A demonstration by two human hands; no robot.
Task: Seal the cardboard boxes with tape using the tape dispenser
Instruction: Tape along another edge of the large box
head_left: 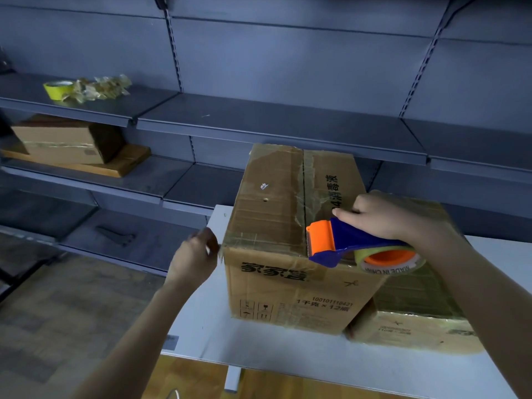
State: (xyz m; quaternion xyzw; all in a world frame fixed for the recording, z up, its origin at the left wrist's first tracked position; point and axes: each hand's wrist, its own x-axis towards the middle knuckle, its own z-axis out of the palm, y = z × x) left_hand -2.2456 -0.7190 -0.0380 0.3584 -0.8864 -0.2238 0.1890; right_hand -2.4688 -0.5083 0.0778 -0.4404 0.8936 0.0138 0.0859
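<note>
A tall cardboard box (273, 214) with black print stands on a white table (259, 355); its top flaps meet along a centre seam covered in wrinkled clear tape. My right hand (383, 214) grips a blue and orange tape dispenser (339, 243) resting on the box top near the front edge, its orange blade end at the seam and its tape roll (391, 259) overhanging the front. My left hand (195, 254) hovers at the box's near left top corner, fingers curled and pinched; whether they hold a tape end is unclear. A second, lower box (414, 326) sits against the right side.
Grey metal shelving runs along the back. A yellow tape roll (57, 89) and crumpled used tape (98, 87) lie on the upper left shelf. Another cardboard box (66, 139) rests on a wooden board (115, 165) one shelf down. A wood-pattern floor lies at the left.
</note>
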